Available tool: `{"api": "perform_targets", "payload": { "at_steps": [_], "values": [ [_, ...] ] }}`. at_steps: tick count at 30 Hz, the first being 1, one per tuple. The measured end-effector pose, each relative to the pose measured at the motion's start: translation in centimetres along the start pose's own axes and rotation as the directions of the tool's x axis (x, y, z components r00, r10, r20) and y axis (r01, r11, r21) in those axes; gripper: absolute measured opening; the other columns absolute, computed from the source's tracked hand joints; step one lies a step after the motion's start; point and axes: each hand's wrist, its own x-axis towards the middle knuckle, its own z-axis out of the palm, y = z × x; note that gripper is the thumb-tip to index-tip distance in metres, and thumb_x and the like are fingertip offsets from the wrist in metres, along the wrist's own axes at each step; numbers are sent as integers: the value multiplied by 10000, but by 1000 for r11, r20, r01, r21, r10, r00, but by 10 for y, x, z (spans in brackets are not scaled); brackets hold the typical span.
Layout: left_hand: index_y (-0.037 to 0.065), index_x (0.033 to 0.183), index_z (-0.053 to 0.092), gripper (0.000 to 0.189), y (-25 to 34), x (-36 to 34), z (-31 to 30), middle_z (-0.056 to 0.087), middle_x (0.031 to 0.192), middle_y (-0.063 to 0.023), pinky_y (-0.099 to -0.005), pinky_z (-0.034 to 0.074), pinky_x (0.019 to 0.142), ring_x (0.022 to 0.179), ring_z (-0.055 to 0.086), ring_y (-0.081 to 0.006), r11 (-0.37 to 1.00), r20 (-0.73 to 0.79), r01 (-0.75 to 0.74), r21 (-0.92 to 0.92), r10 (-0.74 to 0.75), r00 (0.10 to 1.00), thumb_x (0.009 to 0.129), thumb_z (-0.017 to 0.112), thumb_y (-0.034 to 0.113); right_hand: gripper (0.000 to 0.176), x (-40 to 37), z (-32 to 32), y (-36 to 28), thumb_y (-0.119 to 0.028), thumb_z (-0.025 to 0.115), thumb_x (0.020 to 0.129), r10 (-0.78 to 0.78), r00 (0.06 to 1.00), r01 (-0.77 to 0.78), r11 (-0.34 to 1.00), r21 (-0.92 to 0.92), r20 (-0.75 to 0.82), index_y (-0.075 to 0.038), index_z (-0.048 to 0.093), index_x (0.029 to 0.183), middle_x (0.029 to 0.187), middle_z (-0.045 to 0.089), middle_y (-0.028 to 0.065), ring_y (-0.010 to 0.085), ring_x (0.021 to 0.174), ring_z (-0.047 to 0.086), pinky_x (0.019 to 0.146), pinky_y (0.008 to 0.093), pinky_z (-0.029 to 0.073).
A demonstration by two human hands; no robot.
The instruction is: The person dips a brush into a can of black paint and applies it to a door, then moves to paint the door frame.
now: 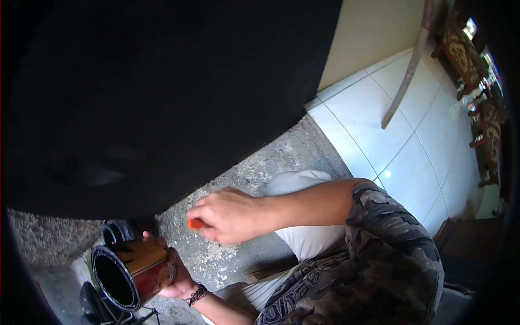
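Note:
My left hand (181, 279), with a dark braided bracelet at the wrist, grips a paint can (146, 265) from its side and base. The can has a yellow-orange and red label, a metal rim and a black inside; it is tilted with its mouth toward the left. My right hand (233, 216) is closed around a small orange object (195, 223). Only its orange end sticks out past the fingers, and its kind is hidden. Above both hands spreads a large black surface (179, 97), its lower edge near my right hand.
Rough concrete floor (287, 149) lies under my hands, with white tiles (395, 135) to the right. A long thin stick (406, 86) leans over the tiles. Carved wooden chairs (460, 51) stand far right. Dark objects (92, 303) sit beside the can, lower left.

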Motion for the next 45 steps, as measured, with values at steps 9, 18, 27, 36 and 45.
{"api": "perform_targets", "payload": {
  "at_steps": [9, 18, 27, 36, 45],
  "values": [
    [191, 1526, 391, 745, 24, -15, 17, 357, 1561, -216, -436, 495, 807, 1240, 459, -439, 981, -53, -187, -47, 184, 981, 904, 626, 527, 191, 8, 11, -1, -154, 715, 855, 8, 998, -18, 990, 141, 68, -24, 669, 987, 888, 703, 168, 343, 819, 693, 760, 408, 537],
    [119, 1571, 281, 854, 94, -49, 27, 291, 1585, -246, -621, 477, 974, 1374, 365, -511, 918, -150, -360, -168, 338, 929, 909, 632, 529, 165, 18, 39, -19, -170, 726, 887, 77, 985, -77, 997, -9, 154, -46, 693, 990, 921, 719, 141, 299, 837, 710, 754, 369, 561],
    [104, 1554, 296, 842, 120, -91, -28, 362, 1526, -259, -653, 419, 1017, 1336, 360, -584, 778, -489, -584, 232, 612, 621, 930, 500, 631, 177, 73, 19, -115, -57, 728, 884, -150, 941, 174, 983, 54, -303, -4, 680, 1045, 950, 692, 67, 137, 816, 663, 707, 266, 539],
    [-37, 1363, 561, 579, 124, -84, -42, 643, 1315, -208, -475, 443, 1105, 1224, 611, -332, 623, -212, -753, -211, 723, 657, 961, 577, 379, 238, 101, 49, -191, -214, 553, 1016, -561, 828, 526, 781, 337, 8, -53, 514, 1187, 1138, 594, 192, 182, 915, 644, 663, 272, 541],
    [-19, 1278, 611, 510, 119, -85, -44, 679, 1243, -199, -479, 511, 1023, 1128, 664, -335, 650, -299, -730, -211, 668, 682, 919, 615, 343, 208, 137, 130, -222, -33, 857, 754, -642, 748, 660, 746, -87, 168, 8, 725, 909, 846, 716, 84, 130, 743, 675, 667, 253, 529]
  ]
}}
